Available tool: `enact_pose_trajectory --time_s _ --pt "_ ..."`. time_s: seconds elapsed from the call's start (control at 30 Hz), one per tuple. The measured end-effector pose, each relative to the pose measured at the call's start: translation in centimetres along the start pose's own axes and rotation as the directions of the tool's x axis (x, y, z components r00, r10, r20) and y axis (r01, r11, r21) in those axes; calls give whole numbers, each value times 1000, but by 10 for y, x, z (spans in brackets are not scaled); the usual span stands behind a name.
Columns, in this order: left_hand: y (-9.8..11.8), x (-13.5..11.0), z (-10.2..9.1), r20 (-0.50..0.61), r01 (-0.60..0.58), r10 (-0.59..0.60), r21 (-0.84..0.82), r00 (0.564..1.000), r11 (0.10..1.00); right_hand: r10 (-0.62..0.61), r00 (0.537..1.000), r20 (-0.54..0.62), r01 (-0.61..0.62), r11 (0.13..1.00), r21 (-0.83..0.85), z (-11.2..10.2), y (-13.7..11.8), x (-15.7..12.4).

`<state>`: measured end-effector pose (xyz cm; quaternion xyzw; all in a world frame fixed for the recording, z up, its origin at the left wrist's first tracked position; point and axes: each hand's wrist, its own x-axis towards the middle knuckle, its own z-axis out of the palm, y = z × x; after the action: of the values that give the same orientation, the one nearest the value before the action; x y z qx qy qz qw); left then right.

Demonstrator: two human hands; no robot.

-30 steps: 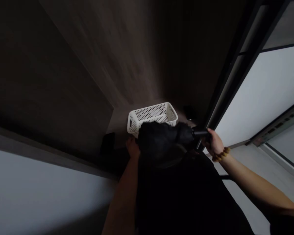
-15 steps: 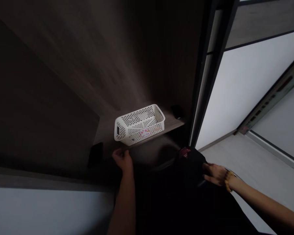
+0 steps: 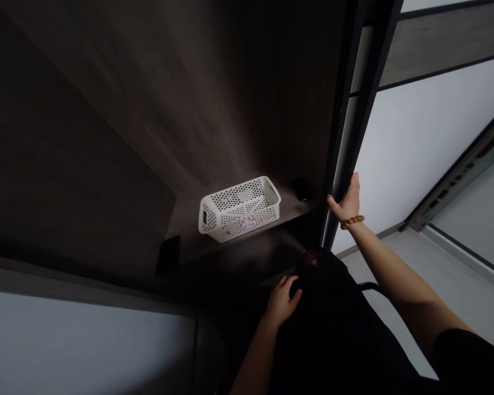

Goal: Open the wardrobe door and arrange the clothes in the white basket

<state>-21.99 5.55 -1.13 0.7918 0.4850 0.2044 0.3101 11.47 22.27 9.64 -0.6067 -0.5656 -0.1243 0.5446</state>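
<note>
My right hand (image 3: 347,202), with a beaded bracelet (image 3: 352,222) at its wrist, lies spread against the dark-framed edge of a sliding door (image 3: 389,148). Its thumb points left and its fingers reach up along the frame. Lower down, my left hand (image 3: 283,299) rests on a black bag or dark cloth (image 3: 333,312) in front of my body, fingers partly apart and no held thing showing. A white perforated plastic basket (image 3: 239,213) with a pink cartoon sticker stands on the wooden shelf (image 3: 185,211), apart from both hands.
On the shelf's right lies a small dark object, perhaps a phone (image 3: 301,189). Another flat black item (image 3: 168,255) is at its left end. Dark wooden cabinet walls surround the shelf. Pale floor (image 3: 395,258) shows at the right.
My right hand has left the black thing and risen to the door frame. My left hand has moved right, from below the basket onto the black thing.
</note>
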Motion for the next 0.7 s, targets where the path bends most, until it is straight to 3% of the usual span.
enact_pose_trajectory --time_s 0.1,0.23,0.4,0.53,0.7 --pt "2 0 1 -139 -54 65 83 988 995 10 998 -60 -7 999 51 12 5 -8" --pt "10 3 -3 -275 -125 181 208 944 970 -30 998 -58 34 997 68 13 8 -13" --pt "30 23 -29 -314 -242 352 339 882 909 -110 994 -16 110 992 57 3 3 -22" --pt "61 54 -59 -387 -272 465 457 796 847 -179 984 27 178 983 35 0 -5 -31" --pt "109 93 -81 -404 -374 659 586 634 719 -266 963 43 263 963 63 10 -28 -48"
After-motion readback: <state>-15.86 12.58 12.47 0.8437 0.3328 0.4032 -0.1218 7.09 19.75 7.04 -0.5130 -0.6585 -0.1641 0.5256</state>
